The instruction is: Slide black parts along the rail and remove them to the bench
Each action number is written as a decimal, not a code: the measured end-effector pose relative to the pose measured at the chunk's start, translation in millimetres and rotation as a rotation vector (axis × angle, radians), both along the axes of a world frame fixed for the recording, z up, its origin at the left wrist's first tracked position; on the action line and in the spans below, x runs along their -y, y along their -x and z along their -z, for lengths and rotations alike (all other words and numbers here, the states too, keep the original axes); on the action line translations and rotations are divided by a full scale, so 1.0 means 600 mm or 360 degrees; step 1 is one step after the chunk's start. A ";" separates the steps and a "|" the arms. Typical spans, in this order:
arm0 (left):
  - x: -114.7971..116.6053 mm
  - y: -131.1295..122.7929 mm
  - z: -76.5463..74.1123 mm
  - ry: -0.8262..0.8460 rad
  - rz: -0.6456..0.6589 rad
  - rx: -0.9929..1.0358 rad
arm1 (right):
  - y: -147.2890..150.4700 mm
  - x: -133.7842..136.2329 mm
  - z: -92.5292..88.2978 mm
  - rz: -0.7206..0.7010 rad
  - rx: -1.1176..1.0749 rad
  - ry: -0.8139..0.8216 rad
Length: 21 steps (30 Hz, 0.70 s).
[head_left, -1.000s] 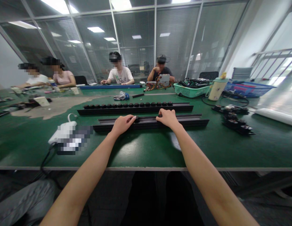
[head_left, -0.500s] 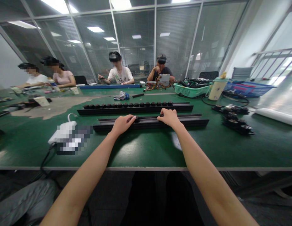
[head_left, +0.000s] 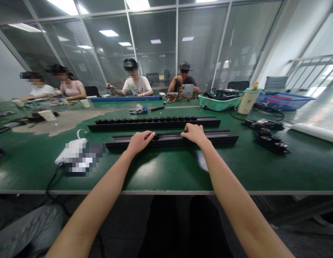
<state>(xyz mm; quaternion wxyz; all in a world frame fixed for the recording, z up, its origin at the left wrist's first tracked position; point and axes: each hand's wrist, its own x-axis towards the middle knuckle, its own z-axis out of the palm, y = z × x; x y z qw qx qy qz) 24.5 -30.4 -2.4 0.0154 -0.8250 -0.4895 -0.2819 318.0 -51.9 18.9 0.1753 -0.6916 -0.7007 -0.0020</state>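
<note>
A long black rail [head_left: 169, 142] lies across the green table in front of me. My left hand [head_left: 140, 141] is closed on a small black part [head_left: 156, 135] at the rail's channel, left of its middle. Right of the middle, my right hand [head_left: 194, 133] pinches another small dark part [head_left: 186, 131] over the channel, mostly hidden by the fingers. Behind lies a second black rail [head_left: 155, 125], with several round black parts [head_left: 142, 120] in a row along it.
Black parts [head_left: 268, 138] are piled at the right. A white adapter [head_left: 72, 150] with a cable lies at the left. Farther back are a green basket [head_left: 218, 103], a yellow bottle [head_left: 248, 101], a blue basket [head_left: 287, 102] and a grey-blue cloth [head_left: 138, 109]. Several people sit across the table.
My right hand has shifted slightly to the right along the rail. My left hand is nearly still. Across the table, a person's raised hand has moved left.
</note>
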 end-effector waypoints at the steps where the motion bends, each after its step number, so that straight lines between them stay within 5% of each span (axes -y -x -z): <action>1: 0.000 0.000 0.000 -0.0001 0.0002 0.0000 | -0.001 0.000 0.001 0.0003 -0.0002 -0.0002; 21: 0.000 -0.002 0.000 -0.0007 -0.0006 -0.0003 | -0.001 -0.004 -0.006 0.0024 -0.0002 0.0241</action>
